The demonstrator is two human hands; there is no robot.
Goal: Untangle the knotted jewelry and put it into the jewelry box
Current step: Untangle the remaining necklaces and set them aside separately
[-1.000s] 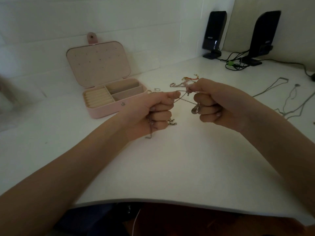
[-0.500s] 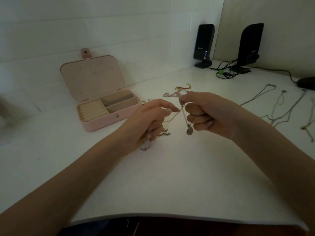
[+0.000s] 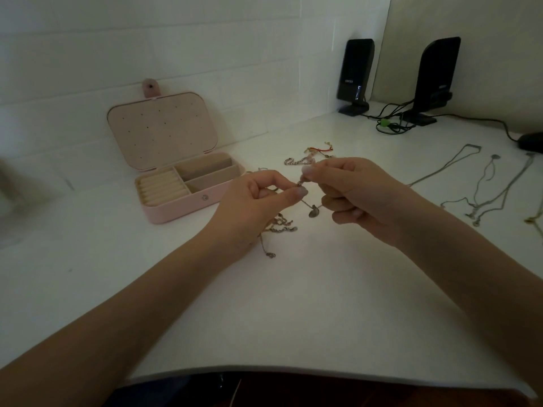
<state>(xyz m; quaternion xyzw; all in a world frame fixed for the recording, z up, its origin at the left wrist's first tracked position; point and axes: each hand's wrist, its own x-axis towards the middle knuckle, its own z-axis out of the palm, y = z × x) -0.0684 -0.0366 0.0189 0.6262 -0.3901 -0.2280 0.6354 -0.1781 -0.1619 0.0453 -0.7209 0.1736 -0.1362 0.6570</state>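
White table (image 3: 293,304): thin silvery knotted chain (image 3: 307,204) dangles a pendant.

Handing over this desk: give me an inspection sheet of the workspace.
Surface: white table, dimly lit.
Job's things: knotted chain with pendant, held above the table; pink jewelry box open, compartments look empty.
Clutter: loose bracelets; necklaces laid out at right.
Hands: left hand and right hand both pinch the chain.
Cables: black wires by the speakers.
Surroundings: white brick wall.
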